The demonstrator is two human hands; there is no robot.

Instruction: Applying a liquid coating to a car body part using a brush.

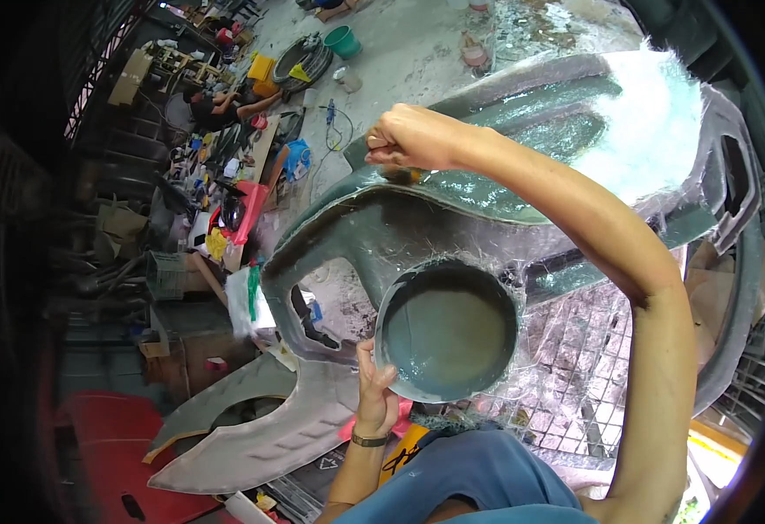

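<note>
My left hand (375, 384), with a bracelet or watch at the wrist, grips the near left rim of a round grey tub (452, 276) holding a murky liquid. My right hand (413, 138) is closed on what looks like a brush; only its brownish end (401, 175) shows beneath my fingers. It is at the edge of a large grey moulded shell (470, 229), whose hollow upper face looks wet and glossy. White fibre matting (649, 113) lies over the shell's far right part, with frayed strands along its edge. My right arm arches across and hides some of the shell.
Below the shell is a wire grid (574, 367). Grey curved panels (260, 445) and a red panel (107, 445) lie at lower left. Farther off are a red stool (249, 214), a green bucket (342, 41), coiled hose (304, 63) and a seated person (212, 106) among scattered tools.
</note>
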